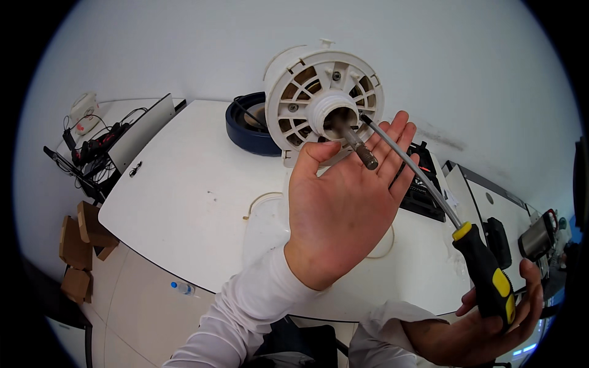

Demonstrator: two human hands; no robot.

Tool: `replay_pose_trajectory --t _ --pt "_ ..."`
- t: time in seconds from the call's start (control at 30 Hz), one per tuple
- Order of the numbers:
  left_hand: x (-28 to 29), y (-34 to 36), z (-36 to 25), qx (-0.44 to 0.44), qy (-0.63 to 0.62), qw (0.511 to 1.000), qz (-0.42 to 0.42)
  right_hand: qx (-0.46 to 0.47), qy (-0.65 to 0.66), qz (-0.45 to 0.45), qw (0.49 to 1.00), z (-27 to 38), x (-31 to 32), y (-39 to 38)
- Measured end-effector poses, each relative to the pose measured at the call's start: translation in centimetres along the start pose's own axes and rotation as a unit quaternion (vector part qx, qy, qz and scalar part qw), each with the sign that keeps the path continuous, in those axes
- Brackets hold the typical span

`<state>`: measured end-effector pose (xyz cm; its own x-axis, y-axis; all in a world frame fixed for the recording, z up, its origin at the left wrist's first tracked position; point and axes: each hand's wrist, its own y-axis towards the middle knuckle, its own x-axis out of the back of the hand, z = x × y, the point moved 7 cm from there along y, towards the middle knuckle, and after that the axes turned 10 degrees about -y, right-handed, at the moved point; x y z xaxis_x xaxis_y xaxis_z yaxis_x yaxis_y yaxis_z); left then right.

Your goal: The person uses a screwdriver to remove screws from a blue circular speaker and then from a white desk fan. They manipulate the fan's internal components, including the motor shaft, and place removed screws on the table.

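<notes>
A white plastic motor housing (291, 73) with a spoked face stands upright in the upper middle. A knurled metal shaft (362, 150) sticks out of its threaded hub. My left hand (340, 218) is palm up below the shaft, fingers stretched out, with the thumb tip at the housing's lower front; whether it touches cannot be told. My right hand (497, 334), lower right, grips a yellow-and-black screwdriver (481, 270). The screwdriver's long blade reaches up left, its tip beside the hub at the right of the shaft.
A white table (159, 221) holds a dark blue round base (245, 138) and a black tool case (420, 205). Cables (92, 141) lie on the left desk. Cardboard boxes (73, 245) and a bottle (183, 288) are lower left. A metal kettle (534, 233) stands right.
</notes>
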<state>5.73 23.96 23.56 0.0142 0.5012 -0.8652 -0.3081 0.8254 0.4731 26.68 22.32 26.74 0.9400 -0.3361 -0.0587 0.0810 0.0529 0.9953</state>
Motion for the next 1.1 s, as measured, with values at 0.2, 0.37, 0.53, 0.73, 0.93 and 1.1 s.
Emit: replay_pose_trajectory --t 0.2,0.37,0.53,0.73,0.93,1.1 --pt "-0.3 -0.1 0.0 -0.006 -0.003 1.000 -0.001 -0.014 -0.067 0.061 0.996 -3.4 1.4 -0.7" --pt "-0.2 -0.2 -0.1 -0.012 -0.002 1.000 -0.013 -0.186 -0.092 -0.023 0.978 -4.9 2.7 -1.1" --pt "0.0 -0.2 -0.1 -0.007 -0.003 1.000 -0.022 -0.012 0.005 0.072 0.997 -2.4 1.3 -0.6" --pt "-0.1 -0.2 -0.2 -0.016 0.011 1.000 -0.024 -0.105 -0.004 0.020 0.994 -4.5 2.4 -0.9" --pt "0.0 -0.4 -0.3 -0.010 0.003 1.000 -0.028 0.046 -0.035 0.073 0.996 -2.6 1.8 -0.5" --pt "0.0 -0.2 -0.1 -0.011 -0.002 1.000 -0.025 0.038 -0.062 -0.006 0.997 -1.5 1.0 -0.1"
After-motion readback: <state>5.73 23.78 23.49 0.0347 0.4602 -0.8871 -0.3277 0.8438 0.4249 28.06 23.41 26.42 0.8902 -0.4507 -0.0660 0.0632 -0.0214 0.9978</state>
